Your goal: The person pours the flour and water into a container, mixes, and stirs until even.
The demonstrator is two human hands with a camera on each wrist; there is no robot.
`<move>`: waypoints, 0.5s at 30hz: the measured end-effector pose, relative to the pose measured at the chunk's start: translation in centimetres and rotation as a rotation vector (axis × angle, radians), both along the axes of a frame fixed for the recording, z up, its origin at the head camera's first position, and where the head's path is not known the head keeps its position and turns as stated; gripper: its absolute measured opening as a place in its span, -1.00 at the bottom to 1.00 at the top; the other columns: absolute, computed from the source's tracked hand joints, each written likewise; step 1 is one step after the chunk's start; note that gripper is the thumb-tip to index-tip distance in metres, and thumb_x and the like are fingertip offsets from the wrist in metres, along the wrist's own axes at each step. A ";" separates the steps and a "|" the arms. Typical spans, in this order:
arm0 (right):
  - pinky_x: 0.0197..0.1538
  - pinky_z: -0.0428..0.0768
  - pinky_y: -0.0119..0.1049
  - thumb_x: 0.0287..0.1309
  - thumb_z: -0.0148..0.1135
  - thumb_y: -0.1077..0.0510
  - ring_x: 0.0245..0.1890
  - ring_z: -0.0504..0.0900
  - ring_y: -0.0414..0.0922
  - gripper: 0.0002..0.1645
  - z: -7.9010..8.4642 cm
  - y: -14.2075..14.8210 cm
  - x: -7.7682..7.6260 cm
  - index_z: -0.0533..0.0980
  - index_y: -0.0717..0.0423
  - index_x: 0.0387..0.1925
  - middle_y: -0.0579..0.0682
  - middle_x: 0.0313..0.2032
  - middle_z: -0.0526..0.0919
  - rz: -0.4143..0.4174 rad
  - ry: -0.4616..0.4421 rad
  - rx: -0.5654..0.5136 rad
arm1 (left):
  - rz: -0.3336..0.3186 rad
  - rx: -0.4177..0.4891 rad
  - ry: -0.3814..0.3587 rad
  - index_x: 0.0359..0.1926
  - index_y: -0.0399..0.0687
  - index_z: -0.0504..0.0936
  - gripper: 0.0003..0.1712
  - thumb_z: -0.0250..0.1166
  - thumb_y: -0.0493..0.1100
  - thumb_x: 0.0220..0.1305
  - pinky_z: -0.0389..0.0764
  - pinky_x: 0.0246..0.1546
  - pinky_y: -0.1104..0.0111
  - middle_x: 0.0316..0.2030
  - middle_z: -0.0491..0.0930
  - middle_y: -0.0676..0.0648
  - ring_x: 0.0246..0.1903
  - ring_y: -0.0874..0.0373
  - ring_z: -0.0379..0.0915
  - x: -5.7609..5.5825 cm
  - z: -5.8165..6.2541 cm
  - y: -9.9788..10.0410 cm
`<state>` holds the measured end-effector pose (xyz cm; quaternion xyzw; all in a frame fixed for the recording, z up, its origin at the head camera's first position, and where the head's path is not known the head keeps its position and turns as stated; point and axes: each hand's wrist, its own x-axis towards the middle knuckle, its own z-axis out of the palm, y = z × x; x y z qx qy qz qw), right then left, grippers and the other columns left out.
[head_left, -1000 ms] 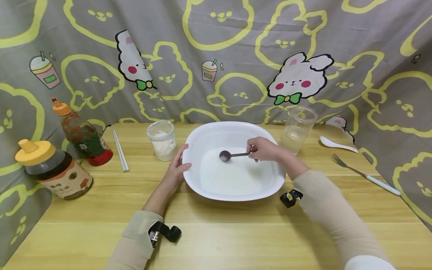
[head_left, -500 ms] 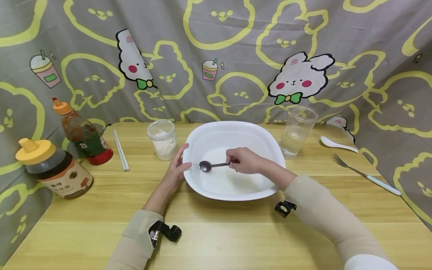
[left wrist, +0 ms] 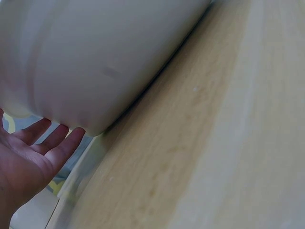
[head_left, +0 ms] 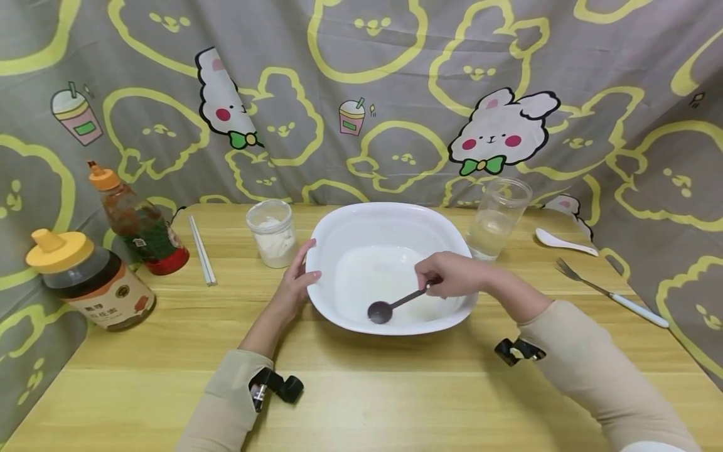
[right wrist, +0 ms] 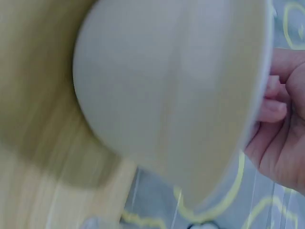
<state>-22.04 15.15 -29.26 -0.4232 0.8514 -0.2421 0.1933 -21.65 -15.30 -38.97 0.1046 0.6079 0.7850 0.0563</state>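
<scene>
In the head view a white basin point(head_left: 390, 216) holds a shallow whitish liquid point(head_left: 369, 270). My right hand point(head_left: 452, 274) reaches over the basin's right side and grips the handle of a dark brown spoon point(head_left: 381, 312). The spoon's round bowl is low, near the basin's front wall. On the left, my left hand point(head_left: 295, 285) steadies the basin, thumb at the rim. Its fairly straight fingers point(left wrist: 66, 143) touch the outer wall in the left wrist view. In the right wrist view the basin wall point(right wrist: 157, 81) hides the spoon; part of my right hand point(right wrist: 286, 119) shows beyond the rim.
Left of the basin are a jar of white powder point(head_left: 273, 235), chopsticks point(head_left: 202, 251), a red sauce bottle point(head_left: 141, 226) and a yellow-capped bottle point(head_left: 93, 282). To its right stand a jar of clear liquid point(head_left: 497, 220), a white spoon point(head_left: 565, 242) and a fork point(head_left: 612, 293).
My right hand has swept the spoon leftward through the basin, then back right and toward the front wall. The left hand and the basin stay where they were.
</scene>
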 end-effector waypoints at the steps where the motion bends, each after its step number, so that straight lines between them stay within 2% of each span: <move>1: -0.61 0.30 -0.46 -0.12 0.07 0.44 -0.70 0.31 -0.27 -0.84 0.2 0.5 -0.3 0.42 0.14 -0.56 -0.15 -0.72 0.34 -0.029 -0.005 0.009 | -0.002 -0.002 -0.003 0.27 0.10 0.03 -0.26 0.02 -0.34 0.05 0.54 -0.30 0.25 0.13 0.13 -0.27 0.03 -0.26 0.10 0.0 0.0 0.0; 5: -0.65 0.32 -0.43 -0.12 0.05 0.45 -0.71 0.35 -0.21 -0.86 0.3 2.1 -1.4 0.42 0.18 -0.56 -0.09 -0.72 0.38 -0.190 -0.006 0.023 | -0.004 -0.004 -0.003 0.27 0.10 0.03 -0.26 0.02 -0.33 0.06 0.54 -0.30 0.24 0.13 0.12 -0.27 0.03 -0.25 0.10 0.0 0.0 0.0; 10: -0.61 0.34 -0.38 -0.06 0.04 0.39 -0.68 0.38 -0.16 -0.94 -0.7 2.3 -2.8 0.43 0.24 -0.48 -0.03 -0.72 0.43 -0.367 0.017 0.030 | -0.005 -0.009 -0.001 0.27 0.12 0.03 -0.25 0.03 -0.31 0.04 0.54 -0.30 0.24 0.12 0.13 -0.29 0.02 -0.25 0.11 0.1 0.1 0.0; 12: -0.59 0.34 -0.37 -0.05 0.04 0.37 -0.67 0.39 -0.16 -0.95 -1.3 1.8 -3.1 0.43 0.26 -0.45 -0.01 -0.71 0.45 -0.405 0.013 0.012 | -0.007 -0.007 -0.002 0.28 0.10 0.02 -0.25 0.03 -0.31 0.03 0.54 -0.30 0.24 0.12 0.13 -0.30 0.02 -0.27 0.10 0.1 0.2 0.0; 15: -0.59 0.35 -0.37 -0.04 0.05 0.36 -0.67 0.40 -0.14 -0.94 -2.1 0.5 -3.4 0.42 0.28 -0.43 0.01 -0.70 0.48 -0.413 -0.011 -0.044 | -0.006 0.000 -0.002 0.28 0.09 0.02 -0.24 0.03 -0.32 0.03 0.54 -0.30 0.24 0.12 0.12 -0.31 0.03 -0.29 0.08 0.1 0.2 0.0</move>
